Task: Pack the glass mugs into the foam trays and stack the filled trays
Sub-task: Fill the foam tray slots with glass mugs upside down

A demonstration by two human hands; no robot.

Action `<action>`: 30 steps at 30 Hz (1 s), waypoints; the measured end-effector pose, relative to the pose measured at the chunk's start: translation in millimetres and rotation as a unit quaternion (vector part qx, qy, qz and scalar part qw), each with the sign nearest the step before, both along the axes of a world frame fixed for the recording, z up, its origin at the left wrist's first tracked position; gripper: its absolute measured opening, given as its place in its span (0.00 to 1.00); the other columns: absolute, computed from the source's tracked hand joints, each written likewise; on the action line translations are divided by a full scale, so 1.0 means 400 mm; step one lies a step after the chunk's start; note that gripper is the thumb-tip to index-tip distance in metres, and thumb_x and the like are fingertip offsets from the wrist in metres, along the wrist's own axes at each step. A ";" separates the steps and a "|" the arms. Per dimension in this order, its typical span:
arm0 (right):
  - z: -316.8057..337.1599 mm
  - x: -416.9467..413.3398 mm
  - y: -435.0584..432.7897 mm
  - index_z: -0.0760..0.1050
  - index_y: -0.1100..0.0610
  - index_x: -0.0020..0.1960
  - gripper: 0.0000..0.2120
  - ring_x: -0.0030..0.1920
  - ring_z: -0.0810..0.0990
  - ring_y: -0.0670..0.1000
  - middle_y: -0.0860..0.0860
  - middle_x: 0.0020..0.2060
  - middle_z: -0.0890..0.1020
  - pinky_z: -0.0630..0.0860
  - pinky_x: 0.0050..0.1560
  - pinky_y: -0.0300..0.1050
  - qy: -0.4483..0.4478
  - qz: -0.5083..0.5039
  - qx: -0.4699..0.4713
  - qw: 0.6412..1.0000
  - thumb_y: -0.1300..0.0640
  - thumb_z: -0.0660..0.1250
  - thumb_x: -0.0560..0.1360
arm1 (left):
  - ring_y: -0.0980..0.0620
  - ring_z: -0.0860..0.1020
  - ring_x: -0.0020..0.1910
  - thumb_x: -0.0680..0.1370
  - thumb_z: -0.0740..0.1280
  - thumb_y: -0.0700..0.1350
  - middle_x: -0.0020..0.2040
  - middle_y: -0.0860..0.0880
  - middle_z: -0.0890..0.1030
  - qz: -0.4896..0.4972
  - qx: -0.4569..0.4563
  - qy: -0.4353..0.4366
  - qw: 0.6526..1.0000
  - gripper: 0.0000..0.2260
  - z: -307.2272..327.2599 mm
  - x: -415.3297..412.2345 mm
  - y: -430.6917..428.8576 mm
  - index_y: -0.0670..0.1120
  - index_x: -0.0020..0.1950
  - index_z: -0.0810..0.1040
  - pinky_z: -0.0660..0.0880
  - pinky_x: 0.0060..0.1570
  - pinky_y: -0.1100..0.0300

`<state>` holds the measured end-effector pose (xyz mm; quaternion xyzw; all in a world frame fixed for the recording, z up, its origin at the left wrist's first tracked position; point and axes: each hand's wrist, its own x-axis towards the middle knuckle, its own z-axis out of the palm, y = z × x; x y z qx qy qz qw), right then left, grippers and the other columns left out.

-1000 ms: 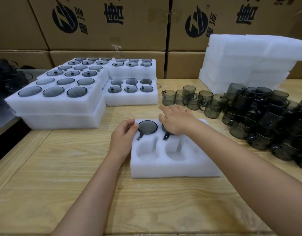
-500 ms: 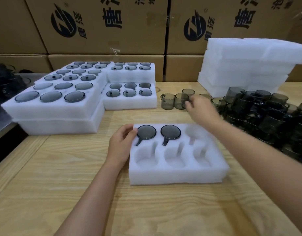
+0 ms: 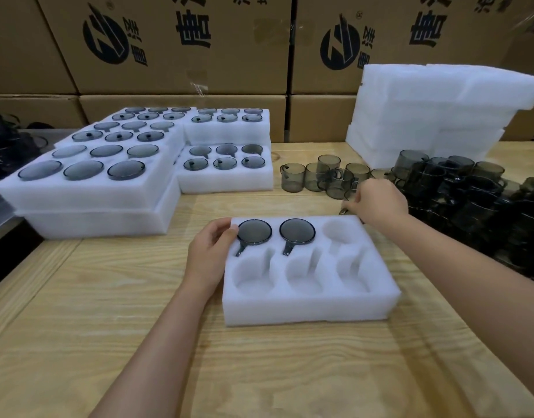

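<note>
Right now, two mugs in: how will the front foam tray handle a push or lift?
Probably light, sliding easily on the wooden table: the foam tray is mostly empty pockets. Likely far-heavy when lifted, since both mugs sit in its far row. Thick walls suggest little flex.

Left cardboard box (image 3: 169,64), emblem (image 3: 106,37): black round logo with a slanted angular mark.
Left box, small print (image 3: 137,40): Chinese characters stacked just right of the emblem; I cannot read them with certainty.
Left box, large print (image 3: 193,28): I read 唐; the next characters are cut off by the top edge.
Right cardboard box (image 3: 389,76), emblem (image 3: 339,45): same round logo, with the same small print beside it.
Right box, large print (image 3: 425,25): 唐 again, as far as I can make out.
</note>
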<state>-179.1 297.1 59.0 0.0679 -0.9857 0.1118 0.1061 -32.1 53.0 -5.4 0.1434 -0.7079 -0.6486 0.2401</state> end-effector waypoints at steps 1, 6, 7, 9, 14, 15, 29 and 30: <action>0.003 0.001 0.003 0.78 0.61 0.43 0.16 0.54 0.74 0.57 0.56 0.45 0.80 0.74 0.43 0.47 -0.004 0.004 -0.009 1.000 0.46 0.69 0.73 | 0.59 0.79 0.48 0.78 0.66 0.42 0.48 0.56 0.82 0.002 0.001 0.002 1.000 0.05 0.001 0.000 0.001 0.50 0.51 0.80 0.73 0.48 0.65; 0.031 0.004 0.006 0.71 0.58 0.33 0.16 0.47 0.77 0.56 0.57 0.40 0.80 0.71 0.41 0.44 -0.103 0.023 -0.073 0.992 0.51 0.72 0.72 | 0.59 0.79 0.46 0.78 0.66 0.41 0.47 0.56 0.81 0.004 0.012 0.004 1.000 0.05 0.003 -0.001 0.003 0.50 0.50 0.79 0.72 0.46 0.66; 0.038 0.004 0.008 0.71 0.57 0.33 0.16 0.43 0.76 0.55 0.55 0.38 0.79 0.69 0.37 0.43 -0.112 0.024 -0.092 0.989 0.51 0.73 0.71 | 0.59 0.79 0.46 0.78 0.66 0.41 0.47 0.55 0.81 0.005 0.011 0.004 1.000 0.05 0.003 -0.001 0.003 0.50 0.51 0.79 0.72 0.46 0.66; 0.056 0.006 0.017 0.74 0.57 0.35 0.13 0.40 0.74 0.51 0.53 0.36 0.79 0.67 0.34 0.41 -0.095 0.032 -0.126 0.987 0.51 0.73 0.71 | 0.58 0.78 0.47 0.78 0.66 0.41 0.48 0.55 0.81 0.005 0.008 0.004 1.000 0.05 0.004 0.001 0.003 0.48 0.52 0.79 0.72 0.47 0.65; 0.127 0.044 0.058 0.75 0.53 0.53 0.17 0.48 0.80 0.48 0.49 0.49 0.80 0.75 0.45 0.42 -0.074 0.131 -0.340 0.928 0.54 0.76 0.67 | 0.59 0.79 0.46 0.78 0.66 0.42 0.47 0.55 0.81 0.002 0.003 0.005 1.000 0.05 0.002 0.000 0.001 0.50 0.51 0.79 0.72 0.46 0.66; 0.142 0.065 0.065 0.75 0.51 0.54 0.18 0.48 0.81 0.46 0.48 0.50 0.81 0.76 0.46 0.40 -0.106 0.175 -0.365 0.908 0.55 0.76 0.67 | 0.62 0.79 0.45 0.78 0.66 0.42 0.46 0.57 0.82 0.001 0.001 0.006 1.000 0.05 0.002 0.000 0.001 0.51 0.49 0.79 0.72 0.44 0.69; 0.125 0.159 0.047 0.73 0.43 0.64 0.27 0.51 0.78 0.44 0.44 0.53 0.78 0.74 0.56 0.43 -0.154 0.235 -0.070 0.957 0.46 0.75 0.67 | 0.65 0.78 0.42 0.77 0.67 0.42 0.44 0.59 0.81 0.002 0.004 0.008 1.000 0.07 0.006 0.004 0.003 0.55 0.46 0.79 0.72 0.42 0.70; 0.120 0.162 0.039 0.73 0.43 0.64 0.27 0.50 0.77 0.44 0.44 0.52 0.78 0.73 0.54 0.41 -0.144 0.236 -0.051 0.960 0.45 0.75 0.67 | 0.64 0.78 0.42 0.78 0.67 0.42 0.44 0.59 0.81 0.001 0.001 0.009 1.000 0.07 0.006 0.005 0.003 0.55 0.46 0.79 0.72 0.43 0.69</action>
